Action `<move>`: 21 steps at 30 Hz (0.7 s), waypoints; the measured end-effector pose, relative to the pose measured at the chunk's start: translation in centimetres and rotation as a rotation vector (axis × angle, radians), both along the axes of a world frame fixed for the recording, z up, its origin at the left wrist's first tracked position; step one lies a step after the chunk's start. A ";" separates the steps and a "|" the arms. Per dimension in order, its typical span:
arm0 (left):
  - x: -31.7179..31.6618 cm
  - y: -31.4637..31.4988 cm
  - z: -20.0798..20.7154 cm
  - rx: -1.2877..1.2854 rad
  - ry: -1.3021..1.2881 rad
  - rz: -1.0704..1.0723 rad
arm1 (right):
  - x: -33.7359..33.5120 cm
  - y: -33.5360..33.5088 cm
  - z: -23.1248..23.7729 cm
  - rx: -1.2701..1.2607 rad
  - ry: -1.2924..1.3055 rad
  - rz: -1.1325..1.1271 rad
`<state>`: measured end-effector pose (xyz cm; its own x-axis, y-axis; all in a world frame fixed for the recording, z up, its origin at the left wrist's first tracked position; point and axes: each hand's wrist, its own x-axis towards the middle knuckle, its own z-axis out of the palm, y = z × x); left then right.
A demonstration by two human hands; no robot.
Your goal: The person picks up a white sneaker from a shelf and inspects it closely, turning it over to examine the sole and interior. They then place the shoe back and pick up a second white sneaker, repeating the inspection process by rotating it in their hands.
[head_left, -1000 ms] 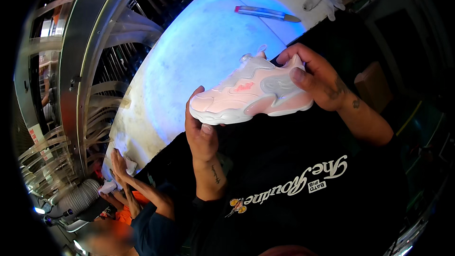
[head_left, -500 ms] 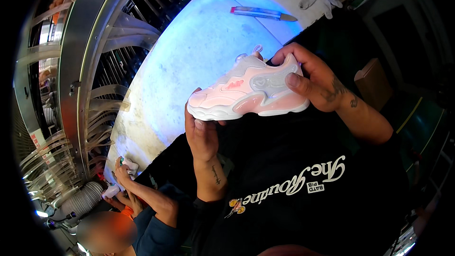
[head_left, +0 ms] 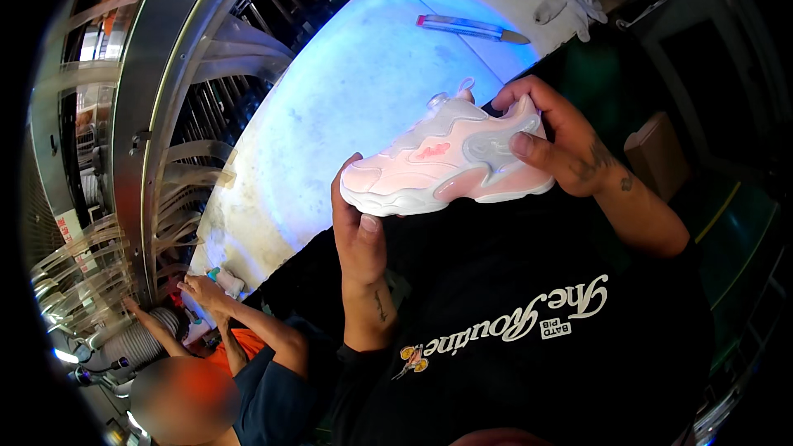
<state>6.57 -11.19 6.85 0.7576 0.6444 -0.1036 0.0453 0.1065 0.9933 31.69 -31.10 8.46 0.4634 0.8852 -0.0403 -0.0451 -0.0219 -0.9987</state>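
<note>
A pink and white sneaker (head_left: 446, 157) with a chunky white sole is held up between my two hands, its side facing me and its toe to the left. My left hand (head_left: 361, 239) grips the toe end, thumb under the sole and fingers behind. Around the heel closes my right hand (head_left: 562, 144), its thumb on the grey side panel and its fingers over the collar. A round dial and a pull loop stick up at the top of the shoe. The fingertips behind the shoe are hidden.
Blue light falls on the white worktable (head_left: 347, 83) beyond the shoe. On it lie a flat brush (head_left: 471, 29) and pale gloves (head_left: 568, 2). A metal machine frame (head_left: 153, 116) with clear hoses runs along the left. Lower left, a co-worker's arm (head_left: 268, 330) reaches toward another shoe (head_left: 227, 281). A cardboard box (head_left: 657, 153) stands at right.
The sneaker and both my hands sit slightly further right in view, as does the table behind. At lower left, the co-worker's hands have shifted away from the shoe there.
</note>
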 end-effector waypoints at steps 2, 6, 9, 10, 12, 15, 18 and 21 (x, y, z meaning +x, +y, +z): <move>-0.2 0.0 0.0 0.043 0.013 0.005 | -0.1 -0.2 -0.1 0.022 -0.009 -0.008; -0.1 -0.4 0.7 0.027 -0.020 -0.015 | -0.1 -0.5 -0.3 0.082 0.014 -0.013; 0.0 -0.9 1.7 -0.015 -0.049 -0.014 | -0.2 -0.7 -0.1 0.123 0.051 -0.003; 0.0 -1.0 1.9 -0.026 -0.061 -0.011 | -0.2 -0.8 0.0 0.137 0.057 0.001; 0.2 -1.4 2.4 -0.054 -0.088 -0.023 | -0.1 -1.1 -0.2 0.174 -0.053 -0.001; -0.2 -1.6 2.9 -0.105 -0.124 -0.033 | -0.1 -1.4 -0.9 0.210 -0.127 0.006; -0.3 -1.8 2.9 -0.121 -0.169 -0.050 | -0.6 -1.6 -1.4 0.248 -0.139 -0.018; -0.4 -1.8 2.9 -0.104 -0.192 -0.068 | -0.6 -1.7 -2.3 0.280 -0.190 -0.005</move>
